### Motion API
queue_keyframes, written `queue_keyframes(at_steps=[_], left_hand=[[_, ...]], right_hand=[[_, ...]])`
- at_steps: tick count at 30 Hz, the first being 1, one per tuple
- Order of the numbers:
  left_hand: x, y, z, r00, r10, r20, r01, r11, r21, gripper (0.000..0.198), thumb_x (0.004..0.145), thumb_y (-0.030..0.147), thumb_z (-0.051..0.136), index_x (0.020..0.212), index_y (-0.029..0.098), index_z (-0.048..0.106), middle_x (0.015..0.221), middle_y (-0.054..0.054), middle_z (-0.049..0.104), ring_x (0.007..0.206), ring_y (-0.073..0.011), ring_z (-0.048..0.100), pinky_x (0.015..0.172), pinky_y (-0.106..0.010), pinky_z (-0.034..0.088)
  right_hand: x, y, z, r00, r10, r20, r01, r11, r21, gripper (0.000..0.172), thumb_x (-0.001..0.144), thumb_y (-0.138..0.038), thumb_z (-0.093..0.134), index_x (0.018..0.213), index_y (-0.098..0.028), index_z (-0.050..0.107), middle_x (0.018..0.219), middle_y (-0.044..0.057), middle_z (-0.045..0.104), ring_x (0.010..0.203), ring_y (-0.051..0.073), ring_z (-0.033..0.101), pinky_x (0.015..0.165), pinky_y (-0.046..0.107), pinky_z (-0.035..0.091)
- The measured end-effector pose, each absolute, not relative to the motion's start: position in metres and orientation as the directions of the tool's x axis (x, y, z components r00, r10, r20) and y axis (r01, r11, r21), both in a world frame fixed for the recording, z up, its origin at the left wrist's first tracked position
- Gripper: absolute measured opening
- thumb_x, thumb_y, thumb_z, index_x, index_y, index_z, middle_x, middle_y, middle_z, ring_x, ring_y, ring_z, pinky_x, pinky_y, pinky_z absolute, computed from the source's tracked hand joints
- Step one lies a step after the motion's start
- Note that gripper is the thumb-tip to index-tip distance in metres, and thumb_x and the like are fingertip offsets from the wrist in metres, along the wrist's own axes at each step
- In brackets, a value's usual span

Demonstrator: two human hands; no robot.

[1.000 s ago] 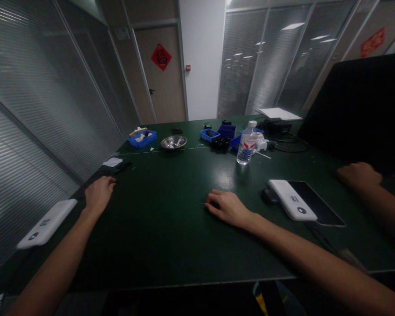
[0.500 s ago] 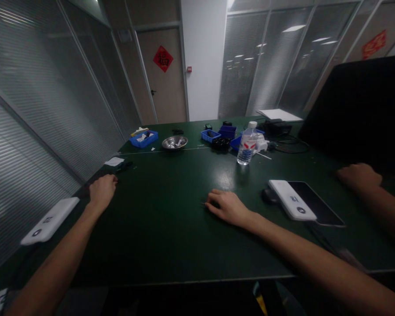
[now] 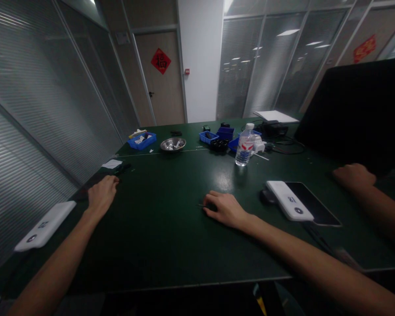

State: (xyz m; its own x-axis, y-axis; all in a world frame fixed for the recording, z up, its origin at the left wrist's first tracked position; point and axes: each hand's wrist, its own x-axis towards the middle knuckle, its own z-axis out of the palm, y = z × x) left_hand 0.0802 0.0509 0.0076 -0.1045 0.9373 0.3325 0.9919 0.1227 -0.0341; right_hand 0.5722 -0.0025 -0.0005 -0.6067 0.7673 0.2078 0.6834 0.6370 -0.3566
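Note:
My left hand (image 3: 102,194) rests near the table's left side, fingers closed; whatever they may hold is hidden. Just beyond it lie a small dark object (image 3: 123,168) and a white sheet of paper (image 3: 112,163). Over the middle of the table, my right hand (image 3: 224,209) is closed in a pinch. A short, thin, needle-like piece (image 3: 200,205) sticks out from its fingertips to the left; its kind is too small to make out. To the right of this hand are a dark rounded object (image 3: 267,196) and a white power bank (image 3: 289,200).
A water bottle (image 3: 245,145) stands beyond my right hand. Farther back are a metal bowl (image 3: 173,145), a blue basket (image 3: 142,141) and other blue trays (image 3: 208,137). Another white power bank (image 3: 46,226) lies left. Another person's hand (image 3: 355,176) rests by a large black panel (image 3: 355,109).
The view has shifted slightly, so most things sit a little farther left. Both my hands keep nearly the same pose on the table.

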Motion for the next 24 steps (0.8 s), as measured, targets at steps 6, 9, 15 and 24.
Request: queue_keyframes(at_steps=[6,9,15,24], left_hand=[[0.165,0.034,0.032,0.18,0.966,0.187,0.964,-0.211,0.164,0.027,0.101,0.034,0.045,0.114,0.023,0.067,0.119,-0.005,0.069,0.105,-0.0239,0.065,0.082,-0.034,0.05],[0.227,0.018,0.038,0.39,0.918,0.073,0.858,-0.391,0.334,0.023,0.1,0.034,0.051,0.113,0.025,0.067,0.115,-0.002,0.069,0.102,-0.0201,0.065,0.082,-0.031,0.049],[0.311,-0.007,0.024,0.621,0.777,0.104,0.668,-0.594,0.449,0.015,0.099,0.024,0.056,0.104,0.023,0.07,0.105,-0.002,0.069,0.092,-0.0165,0.064,0.08,-0.029,0.047],[0.303,-0.006,0.0,0.571,0.8,0.183,0.536,-0.532,0.656,0.019,0.095,0.032,0.065,0.11,0.021,0.068,0.11,-0.003,0.061,0.07,-0.01,0.051,0.061,-0.025,0.043]], right_hand=[[0.57,-0.003,-0.003,-0.589,0.774,0.233,0.667,0.629,-0.399,0.016,0.097,-0.031,0.061,0.11,-0.022,0.065,0.105,0.003,0.065,0.08,0.015,0.061,0.069,0.026,0.041],[0.569,-0.003,-0.003,-0.591,0.769,0.245,0.652,0.633,-0.416,0.016,0.098,-0.031,0.06,0.11,-0.022,0.065,0.104,0.003,0.065,0.079,0.015,0.061,0.068,0.025,0.041],[0.569,-0.006,-0.003,-0.58,0.765,0.28,0.642,0.641,-0.42,0.013,0.098,-0.028,0.059,0.106,-0.023,0.068,0.098,0.002,0.063,0.078,0.015,0.06,0.07,0.026,0.041],[0.567,-0.006,0.002,-0.608,0.745,0.274,0.623,0.662,-0.416,0.016,0.099,-0.029,0.058,0.106,-0.023,0.071,0.1,0.003,0.062,0.076,0.014,0.059,0.07,0.025,0.042]])
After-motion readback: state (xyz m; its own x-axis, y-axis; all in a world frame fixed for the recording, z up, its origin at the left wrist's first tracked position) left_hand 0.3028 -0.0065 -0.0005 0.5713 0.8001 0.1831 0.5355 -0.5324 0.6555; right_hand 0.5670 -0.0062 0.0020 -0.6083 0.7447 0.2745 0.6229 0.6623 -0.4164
